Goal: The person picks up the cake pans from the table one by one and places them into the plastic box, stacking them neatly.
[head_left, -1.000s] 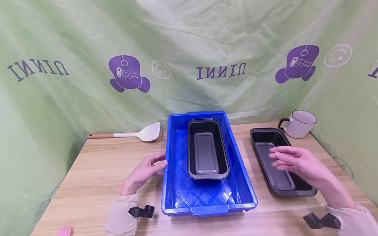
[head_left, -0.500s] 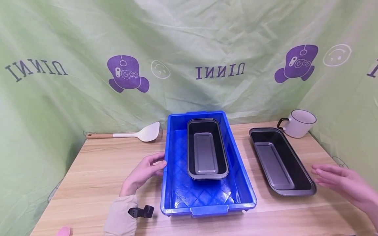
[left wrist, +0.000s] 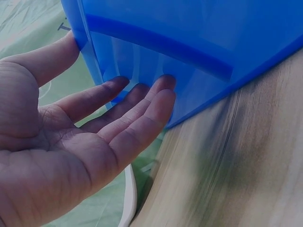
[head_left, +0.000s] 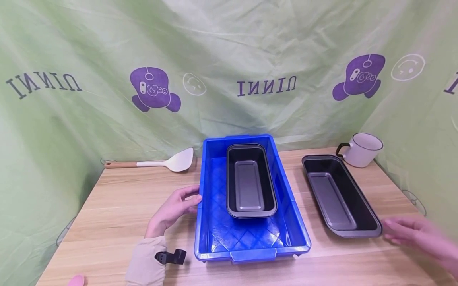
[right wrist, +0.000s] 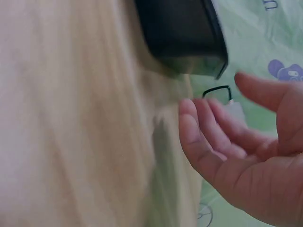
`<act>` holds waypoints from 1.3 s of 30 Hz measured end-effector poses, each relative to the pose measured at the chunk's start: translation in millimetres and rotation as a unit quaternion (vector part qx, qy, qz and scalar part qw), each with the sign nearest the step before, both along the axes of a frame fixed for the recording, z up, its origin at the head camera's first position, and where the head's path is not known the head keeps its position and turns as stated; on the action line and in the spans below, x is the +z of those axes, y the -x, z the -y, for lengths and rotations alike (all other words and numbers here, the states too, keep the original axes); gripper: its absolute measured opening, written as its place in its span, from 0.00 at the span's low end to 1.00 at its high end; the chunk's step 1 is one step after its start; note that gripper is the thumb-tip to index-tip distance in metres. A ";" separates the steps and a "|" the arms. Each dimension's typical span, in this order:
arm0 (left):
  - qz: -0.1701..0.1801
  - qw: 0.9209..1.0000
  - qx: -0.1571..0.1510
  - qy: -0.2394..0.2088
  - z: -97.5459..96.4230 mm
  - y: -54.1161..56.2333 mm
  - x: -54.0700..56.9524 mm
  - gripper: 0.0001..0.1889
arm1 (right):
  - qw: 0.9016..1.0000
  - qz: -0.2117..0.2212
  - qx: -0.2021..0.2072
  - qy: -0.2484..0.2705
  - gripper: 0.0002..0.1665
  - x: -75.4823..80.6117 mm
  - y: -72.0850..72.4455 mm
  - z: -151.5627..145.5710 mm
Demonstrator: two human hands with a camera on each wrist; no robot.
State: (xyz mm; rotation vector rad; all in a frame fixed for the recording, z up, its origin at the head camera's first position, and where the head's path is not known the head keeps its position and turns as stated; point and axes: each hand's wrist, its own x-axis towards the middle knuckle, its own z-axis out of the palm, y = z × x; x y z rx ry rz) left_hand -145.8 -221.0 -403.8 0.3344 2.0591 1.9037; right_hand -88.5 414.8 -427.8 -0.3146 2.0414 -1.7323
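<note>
A blue plastic bin [head_left: 218,238] stands mid-table with a dark loaf pan [head_left: 249,186] inside it. At the bin's left wall is my left hand [head_left: 175,206], thumb at the rim; in the left wrist view its relaxed fingers [left wrist: 158,106] touch the ribbed outer side. To the right of the bin, a second loaf pan [head_left: 330,200] lies on the wood, slanted. My right hand [head_left: 415,234] is beside that pan's near right corner. The right wrist view has the thumb and loosely bent fingers apart, with the pan end [right wrist: 189,61] just beyond them and nothing between them.
A white mug [head_left: 365,151] with a black handle stands behind the second pan. A white spatula [head_left: 180,160] with a wooden handle lies at the back left. Something pink [head_left: 76,280] shows at the front left edge. A green curtain [head_left: 229,111] encloses the table.
My right hand has moved from over the second loaf pan out to the right, then down to its near corner. The left hand, bin and pans have stayed put.
</note>
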 end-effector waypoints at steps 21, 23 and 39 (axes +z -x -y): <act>0.009 1.000 0.008 0.003 0.9 0.6 -0.6 0.31 | 0.927 0.191 0.136 0.293 0.28 -7.4 5.3 12.5; 0.010 1.000 0.009 0.004 0.6 0.7 -0.4 0.31 | 0.918 0.202 0.146 0.309 0.28 -7.9 5.5 13.6; 0.010 1.000 -0.001 -0.006 0.7 2.2 -2.7 0.32 | 0.883 0.236 0.168 0.369 0.27 -13.0 4.0 23.1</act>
